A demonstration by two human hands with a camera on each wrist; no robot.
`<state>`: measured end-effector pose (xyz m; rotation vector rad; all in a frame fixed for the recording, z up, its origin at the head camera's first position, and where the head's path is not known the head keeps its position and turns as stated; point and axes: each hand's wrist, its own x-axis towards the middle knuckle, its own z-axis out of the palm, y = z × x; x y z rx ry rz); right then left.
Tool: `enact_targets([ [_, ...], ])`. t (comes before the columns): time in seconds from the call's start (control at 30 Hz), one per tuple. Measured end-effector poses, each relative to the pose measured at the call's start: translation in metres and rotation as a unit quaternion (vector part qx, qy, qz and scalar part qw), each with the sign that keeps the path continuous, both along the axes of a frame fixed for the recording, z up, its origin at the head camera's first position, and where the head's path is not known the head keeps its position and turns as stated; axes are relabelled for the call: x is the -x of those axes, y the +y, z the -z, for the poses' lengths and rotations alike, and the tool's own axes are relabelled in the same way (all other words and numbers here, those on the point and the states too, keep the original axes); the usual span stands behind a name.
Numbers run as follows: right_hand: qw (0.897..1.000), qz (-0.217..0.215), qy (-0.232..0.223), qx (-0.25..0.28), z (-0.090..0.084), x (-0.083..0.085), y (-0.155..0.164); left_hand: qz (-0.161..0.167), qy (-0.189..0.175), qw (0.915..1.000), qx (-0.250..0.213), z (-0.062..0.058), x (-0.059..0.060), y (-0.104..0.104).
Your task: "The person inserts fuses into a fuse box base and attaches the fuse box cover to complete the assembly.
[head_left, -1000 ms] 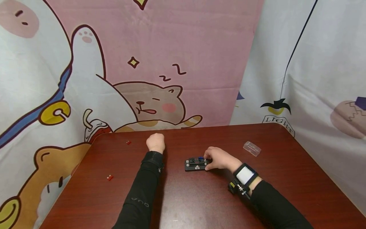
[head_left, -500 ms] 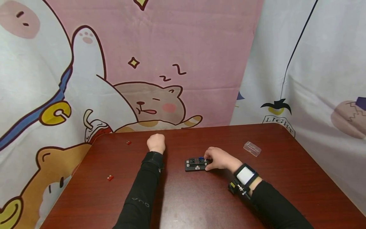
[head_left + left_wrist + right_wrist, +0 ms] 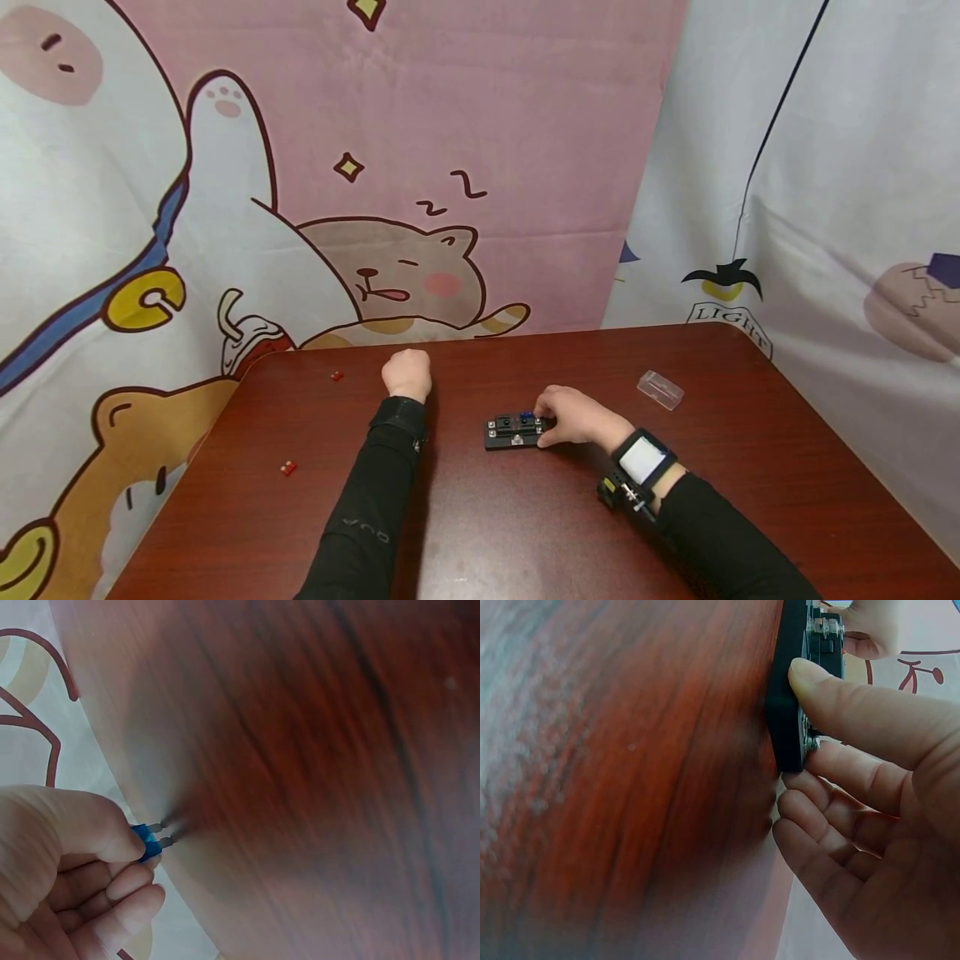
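My left hand point(image 3: 407, 373) rests as a fist on the dark wooden table point(image 3: 525, 533), left of centre. In the left wrist view its thumb and fingers point(image 3: 112, 840) pinch a small blue blade fuse point(image 3: 144, 841), whose two metal prongs point at the tabletop. My right hand point(image 3: 570, 414) holds the right end of a black fuse block point(image 3: 513, 431) that lies flat on the table. In the right wrist view the thumb point(image 3: 855, 697) presses on the block's edge point(image 3: 787, 712), with the other fingers beside it. A blue fuse point(image 3: 527, 414) sits in the block by the fingertips.
A clear plastic cover point(image 3: 660, 389) lies at the right rear of the table. Two small red fuses lie to the left, one far point(image 3: 337, 375) and one near point(image 3: 288, 467). Cartoon-printed cloth hangs behind and to both sides of the table.
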<state>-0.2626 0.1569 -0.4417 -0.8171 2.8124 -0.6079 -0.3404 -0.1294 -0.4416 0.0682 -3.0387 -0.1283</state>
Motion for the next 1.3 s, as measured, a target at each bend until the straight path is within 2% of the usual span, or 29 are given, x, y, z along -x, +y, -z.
enact_targets([
  [0.3,1.000,-0.004,0.006,-0.005,0.001,0.002,0.000,0.008,-0.007,0.9996,-0.027,-0.004,-0.001,-0.012],
  [0.57,1.000,-0.008,0.015,-0.004,0.002,0.004,0.003,0.052,-0.005,0.9950,-0.085,-0.016,-0.006,-0.014],
  [0.9,1.000,-0.010,0.012,-0.002,0.003,0.004,0.002,0.108,0.000,0.9812,-0.160,-0.023,-0.019,0.000],
  [1.17,1.000,-0.010,0.012,-0.007,0.003,0.004,0.001,0.165,0.023,0.9692,-0.182,-0.026,-0.031,0.015],
  [1.3,1.000,-0.007,0.008,-0.005,0.002,0.003,0.001,0.200,0.023,0.9619,-0.185,-0.028,-0.039,0.024],
])
